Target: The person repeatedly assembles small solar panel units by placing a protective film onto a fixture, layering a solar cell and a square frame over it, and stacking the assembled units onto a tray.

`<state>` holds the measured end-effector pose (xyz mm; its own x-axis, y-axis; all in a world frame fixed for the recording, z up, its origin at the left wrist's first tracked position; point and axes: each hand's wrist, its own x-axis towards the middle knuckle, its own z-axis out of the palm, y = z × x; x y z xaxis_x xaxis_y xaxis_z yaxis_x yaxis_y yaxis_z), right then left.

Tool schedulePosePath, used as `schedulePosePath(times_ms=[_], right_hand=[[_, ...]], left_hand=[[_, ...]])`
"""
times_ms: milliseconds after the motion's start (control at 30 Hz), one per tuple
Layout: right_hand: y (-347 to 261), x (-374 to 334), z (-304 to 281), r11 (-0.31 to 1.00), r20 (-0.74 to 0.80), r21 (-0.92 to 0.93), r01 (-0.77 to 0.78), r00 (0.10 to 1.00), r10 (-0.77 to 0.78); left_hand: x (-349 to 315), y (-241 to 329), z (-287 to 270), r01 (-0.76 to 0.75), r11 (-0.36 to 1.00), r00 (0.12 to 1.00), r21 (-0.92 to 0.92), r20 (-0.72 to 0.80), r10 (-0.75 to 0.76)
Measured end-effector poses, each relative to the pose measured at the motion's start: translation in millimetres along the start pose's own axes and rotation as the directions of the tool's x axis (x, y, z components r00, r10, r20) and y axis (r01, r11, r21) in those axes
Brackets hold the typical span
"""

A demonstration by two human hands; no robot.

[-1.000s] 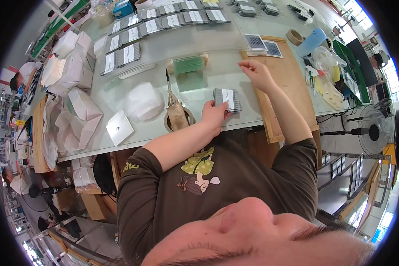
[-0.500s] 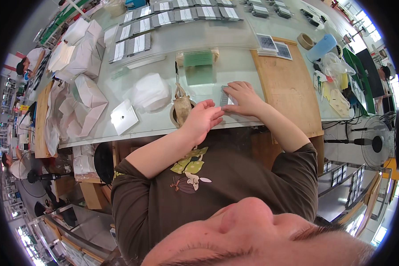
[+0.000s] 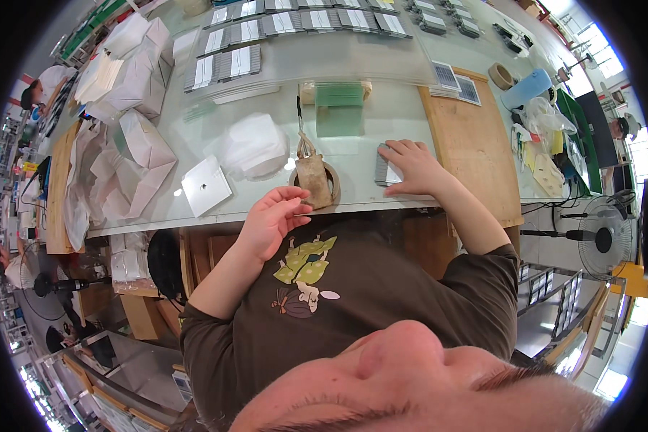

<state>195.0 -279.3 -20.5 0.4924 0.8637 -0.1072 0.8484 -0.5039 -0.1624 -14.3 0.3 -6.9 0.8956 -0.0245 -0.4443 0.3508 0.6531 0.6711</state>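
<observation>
My right hand (image 3: 416,170) rests on the table at the front, fingers spread over a small grey striped panel piece with a white strip (image 3: 383,171); the hand covers part of it. By the table's front edge, my left hand (image 3: 272,220) hovers with fingers loosely bent and apart, nothing visible in them. Just right of its fingertips lies a worn tan block-like tool (image 3: 312,181) with a dark cord, propped on a brown ring (image 3: 333,189). Behind that tool is a stack of green glass-like sheets (image 3: 340,119).
Rows of striped panel pieces (image 3: 281,23) lie on a clear sheet (image 3: 309,65) at the back. White pads (image 3: 255,145) and a holed white square (image 3: 207,186) are at left. A wooden board (image 3: 475,158), tape roll (image 3: 500,74) and blue cylinder (image 3: 527,89) stand right.
My left hand has drawn back left and nearer to me, away from the panel piece. My right hand stays on the piece. The whole view has shifted slightly.
</observation>
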Motion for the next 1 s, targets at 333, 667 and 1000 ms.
schedulePosePath(times_ms=[333, 667, 1000], right_hand=[[0, -1, -7, 0.995, 0.099, -0.026, -0.098, 0.99, 0.1], [-37, 73, -29, 1.0, -0.51, 0.016, -0.009, 0.86, 0.016], [-5, 122, -26, 0.981, -0.613, 0.179, 0.072, 0.788, 0.054]], left_hand=[[-6, 2, -22, -0.014, 1.0, 0.999, -0.017, -0.039, 0.013], [3, -9, -50, -0.223, 0.921, 0.959, 0.32, -0.099, 0.266], [26, 38, -86, -0.316, -0.174, 0.434, 0.933, 0.305, 0.848]])
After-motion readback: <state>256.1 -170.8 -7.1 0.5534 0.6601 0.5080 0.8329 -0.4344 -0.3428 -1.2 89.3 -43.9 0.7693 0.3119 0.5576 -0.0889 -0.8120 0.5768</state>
